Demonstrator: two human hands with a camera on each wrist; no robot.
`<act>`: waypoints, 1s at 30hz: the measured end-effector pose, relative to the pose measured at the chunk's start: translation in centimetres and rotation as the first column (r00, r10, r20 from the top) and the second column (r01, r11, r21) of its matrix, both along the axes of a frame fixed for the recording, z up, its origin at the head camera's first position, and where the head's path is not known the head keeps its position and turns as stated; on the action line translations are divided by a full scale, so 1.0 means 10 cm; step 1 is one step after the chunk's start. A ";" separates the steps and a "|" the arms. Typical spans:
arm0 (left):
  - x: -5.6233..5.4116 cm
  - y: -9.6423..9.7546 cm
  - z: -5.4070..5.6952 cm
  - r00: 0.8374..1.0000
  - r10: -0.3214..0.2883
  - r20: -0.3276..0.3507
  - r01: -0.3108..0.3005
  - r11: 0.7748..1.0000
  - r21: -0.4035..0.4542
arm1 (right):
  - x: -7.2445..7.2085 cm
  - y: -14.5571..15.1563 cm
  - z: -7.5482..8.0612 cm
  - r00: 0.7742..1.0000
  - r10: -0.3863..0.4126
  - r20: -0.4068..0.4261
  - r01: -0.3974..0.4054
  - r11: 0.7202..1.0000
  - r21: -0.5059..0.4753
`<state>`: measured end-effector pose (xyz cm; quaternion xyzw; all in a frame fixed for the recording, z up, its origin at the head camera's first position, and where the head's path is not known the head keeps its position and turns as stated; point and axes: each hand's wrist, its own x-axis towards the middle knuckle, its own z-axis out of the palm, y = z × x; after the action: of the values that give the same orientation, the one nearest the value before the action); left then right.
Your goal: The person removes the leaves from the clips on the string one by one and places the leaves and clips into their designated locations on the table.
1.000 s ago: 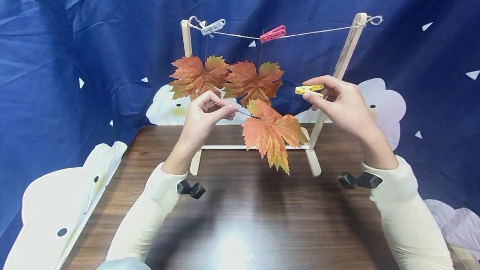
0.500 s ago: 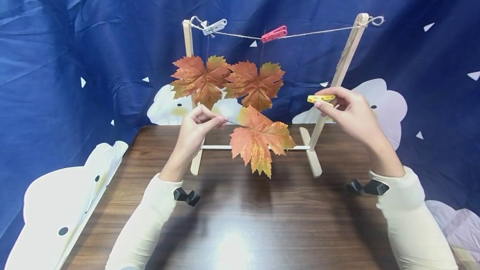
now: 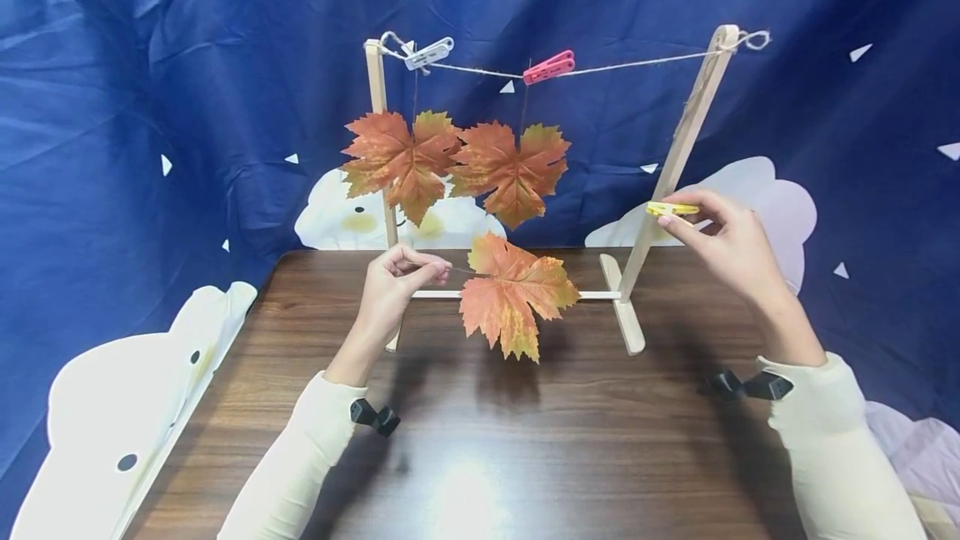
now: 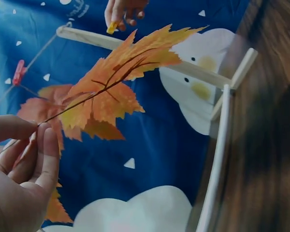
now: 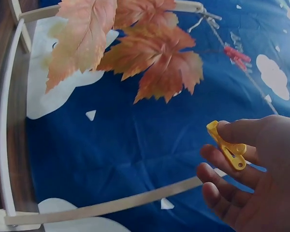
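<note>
My left hand pinches the thin stem of an orange-and-yellow artificial maple leaf, which sticks out to the right over the table. In the left wrist view the stem runs from between thumb and finger up to the leaf. My right hand holds a yellow clothespin between thumb and fingers, in front of the rack's right post. The right wrist view shows this clothespin lengthwise. Two similar leaves hang from the string: one under a white clothespin, the other under a pink clothespin.
A wooden rack with a right post and a left post carries the string. A white bar joins its feet low over the brown table. Behind hangs a blue curtain with white cloud shapes.
Both hands have come lower. The left hand with its leaf shifted slightly left, and the right hand with the yellow clothespin moved right, away from the leaf. The hanging leaves stayed put.
</note>
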<state>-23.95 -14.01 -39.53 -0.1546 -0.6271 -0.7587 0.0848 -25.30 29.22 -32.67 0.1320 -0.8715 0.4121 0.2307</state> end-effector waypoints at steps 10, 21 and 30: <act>0.04 0.00 -0.26 0.997 -0.005 0.071 0.006 1.000 -0.014 | 0.03 0.16 -0.25 0.999 -0.027 -0.023 0.027 1.000 0.011; 0.05 -0.06 -0.55 0.991 0.013 0.134 -0.018 0.999 0.032 | -0.01 0.34 -0.59 0.999 -0.011 -0.040 0.013 0.997 0.073; 0.05 -0.07 -0.76 0.981 0.041 0.188 -0.046 0.999 0.020 | -0.07 0.46 -0.79 0.997 -0.065 0.043 0.060 0.993 0.102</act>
<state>-23.43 -14.75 -47.11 -0.0676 -0.6263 -0.7754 0.0439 -26.00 33.85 -40.59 0.1066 -0.8998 0.3633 0.2166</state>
